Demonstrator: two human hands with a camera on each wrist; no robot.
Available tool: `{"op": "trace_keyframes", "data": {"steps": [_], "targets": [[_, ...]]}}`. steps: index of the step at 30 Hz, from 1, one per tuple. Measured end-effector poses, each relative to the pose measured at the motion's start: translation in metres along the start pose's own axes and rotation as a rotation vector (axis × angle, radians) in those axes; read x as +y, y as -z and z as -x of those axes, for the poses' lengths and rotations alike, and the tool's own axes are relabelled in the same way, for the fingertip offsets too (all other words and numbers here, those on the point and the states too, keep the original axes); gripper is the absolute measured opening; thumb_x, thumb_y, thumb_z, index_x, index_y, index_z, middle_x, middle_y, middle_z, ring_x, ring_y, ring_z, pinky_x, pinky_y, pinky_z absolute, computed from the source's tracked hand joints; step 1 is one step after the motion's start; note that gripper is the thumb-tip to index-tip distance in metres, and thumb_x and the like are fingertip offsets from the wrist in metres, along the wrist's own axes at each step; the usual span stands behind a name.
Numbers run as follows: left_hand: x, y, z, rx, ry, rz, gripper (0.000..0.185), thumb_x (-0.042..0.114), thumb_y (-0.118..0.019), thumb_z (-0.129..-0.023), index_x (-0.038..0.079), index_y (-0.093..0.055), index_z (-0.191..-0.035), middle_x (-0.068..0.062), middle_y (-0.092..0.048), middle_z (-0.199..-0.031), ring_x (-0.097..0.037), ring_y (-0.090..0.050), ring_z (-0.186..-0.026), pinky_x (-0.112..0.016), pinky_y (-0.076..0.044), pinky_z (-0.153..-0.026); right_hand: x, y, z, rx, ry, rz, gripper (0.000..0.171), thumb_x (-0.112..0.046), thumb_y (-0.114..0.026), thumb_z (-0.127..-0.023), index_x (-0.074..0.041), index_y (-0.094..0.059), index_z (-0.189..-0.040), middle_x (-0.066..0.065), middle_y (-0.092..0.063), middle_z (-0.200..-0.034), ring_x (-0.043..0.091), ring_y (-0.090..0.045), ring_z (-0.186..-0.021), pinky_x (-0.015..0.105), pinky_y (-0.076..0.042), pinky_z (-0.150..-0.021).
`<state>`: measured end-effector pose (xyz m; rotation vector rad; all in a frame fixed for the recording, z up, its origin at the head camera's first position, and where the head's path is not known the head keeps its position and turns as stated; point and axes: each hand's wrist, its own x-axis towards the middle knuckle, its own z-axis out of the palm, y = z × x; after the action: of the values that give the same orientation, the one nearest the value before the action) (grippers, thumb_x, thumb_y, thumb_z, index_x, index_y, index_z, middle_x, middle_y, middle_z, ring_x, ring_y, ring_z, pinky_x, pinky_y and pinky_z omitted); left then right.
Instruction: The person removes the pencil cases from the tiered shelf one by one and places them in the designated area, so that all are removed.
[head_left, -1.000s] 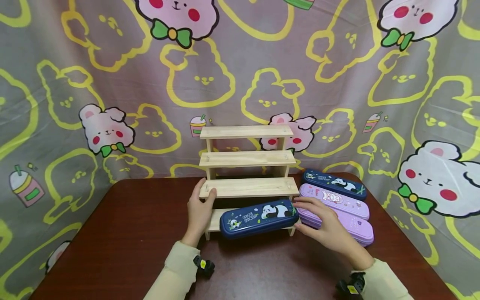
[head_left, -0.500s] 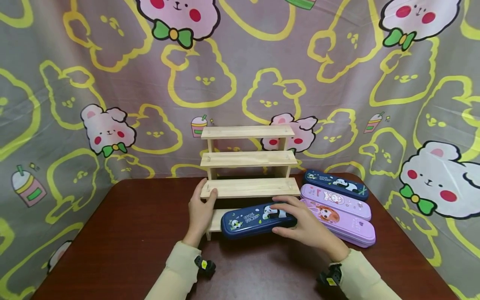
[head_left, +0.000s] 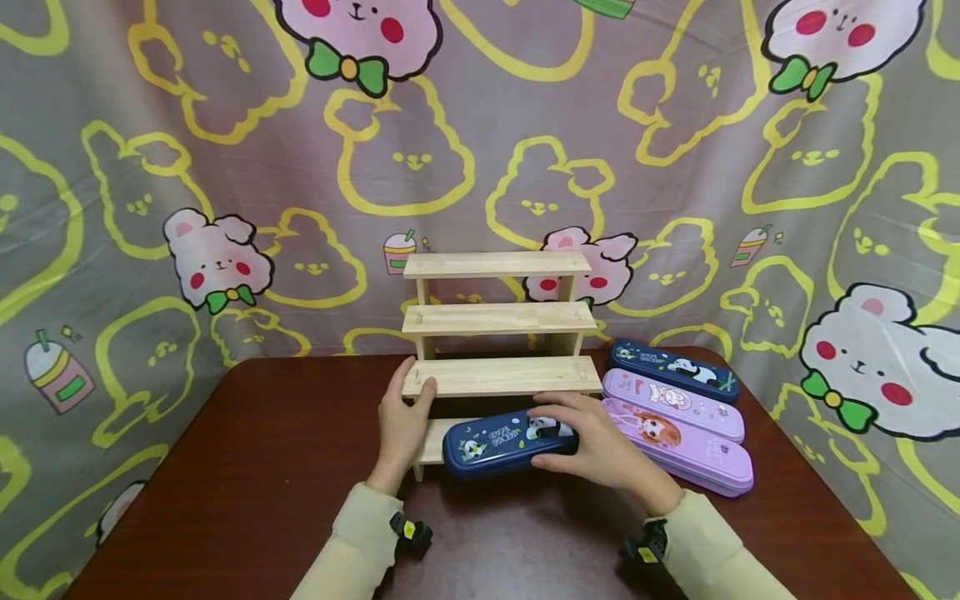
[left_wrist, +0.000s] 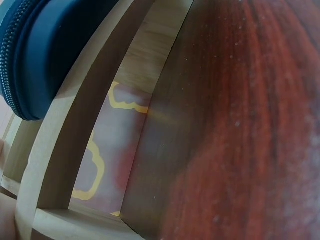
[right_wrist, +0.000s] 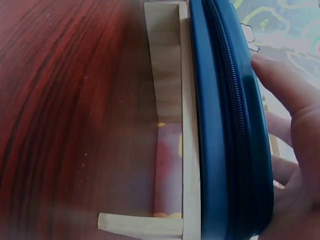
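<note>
right hand (head_left: 600, 450) grips navy panda pencil case (head_left: 502, 440) on lowest step of wooden stepped shelf (head_left: 501, 317) | left hand (head_left: 403, 421) clasps the shelf's left post, steadying it | advice: seat the case flat, centred, front edge not overhanging

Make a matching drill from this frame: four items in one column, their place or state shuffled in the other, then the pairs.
Items:
1. navy panda pencil case
2. left hand
3. girl-print purple pencil case
4. top shelf of the wooden rack

Place or state:
A. bare, nothing on it
B. on the rack's lowest step, under the right hand
C. flat on the table, nearest of three cases right of the rack
D. gripping the left end of a step

Pairs: 1-B, 2-D, 3-C, 4-A
</note>
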<state>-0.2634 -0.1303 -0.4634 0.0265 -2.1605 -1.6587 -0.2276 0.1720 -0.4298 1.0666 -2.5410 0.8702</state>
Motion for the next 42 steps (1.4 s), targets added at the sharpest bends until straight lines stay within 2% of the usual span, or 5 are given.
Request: {"op": "trace_keyframes", "data": {"steps": [8,13,20,33,42], "targets": [[0.000,0.001,0.000,-0.003,0.001,0.002,0.055,0.040,-0.063,-0.096,0.028,-0.046,-0.147,-0.001,-0.048,-0.147,-0.020,-0.040,-0.136,-0.048,-0.032,-0.110,-0.003,-0.003,-0.004,-0.080,-0.067,0.054,0.059,-0.058,-0.075,-0.080,-0.030,-0.064,-0.131,0.003,-0.055,-0.141,0.026,-0.041,-0.131,0.053,-0.027,-0.101],[0.000,0.000,0.000,0.001,-0.005,0.008,0.054,0.038,-0.063,-0.096,0.026,-0.047,-0.147,-0.001,-0.048,-0.147,-0.020,-0.039,-0.136,-0.047,-0.032,-0.110,-0.003,-0.004,-0.004,-0.071,-0.086,0.045,0.057,-0.059,-0.075,-0.079,-0.031,-0.066,-0.128,-0.001,-0.060,-0.132,0.022,-0.045,-0.125,0.051,-0.028,-0.100],[-0.001,-0.001,0.000,0.005,-0.009,0.012,0.054,0.038,-0.064,-0.096,0.027,-0.048,-0.146,-0.001,-0.049,-0.146,-0.019,-0.041,-0.136,-0.047,-0.032,-0.110,-0.006,-0.004,-0.001,-0.038,-0.074,0.061,0.059,-0.059,-0.076,-0.076,-0.029,-0.070,-0.126,0.000,-0.062,-0.129,0.024,-0.048,-0.119,0.054,-0.030,-0.098],[-0.001,-0.001,0.001,0.006,-0.005,0.009,0.053,0.039,-0.063,-0.096,0.029,-0.047,-0.146,0.001,-0.048,-0.146,-0.018,-0.039,-0.137,-0.047,-0.032,-0.110,-0.011,0.003,0.009,-0.020,-0.077,0.084,0.058,-0.058,-0.080,-0.072,-0.028,-0.074,-0.120,0.000,-0.065,-0.123,0.019,-0.050,-0.110,0.047,-0.035,-0.089],[-0.001,-0.001,0.001,0.008,-0.012,0.012,0.053,0.040,-0.063,-0.096,0.030,-0.047,-0.146,0.001,-0.049,-0.146,-0.017,-0.040,-0.136,-0.046,-0.033,-0.110,-0.010,0.008,0.018,0.007,-0.105,0.105,0.059,-0.059,-0.081,-0.071,-0.026,-0.074,-0.119,0.000,-0.065,-0.123,0.023,-0.051,-0.113,0.051,-0.035,-0.091]]}}
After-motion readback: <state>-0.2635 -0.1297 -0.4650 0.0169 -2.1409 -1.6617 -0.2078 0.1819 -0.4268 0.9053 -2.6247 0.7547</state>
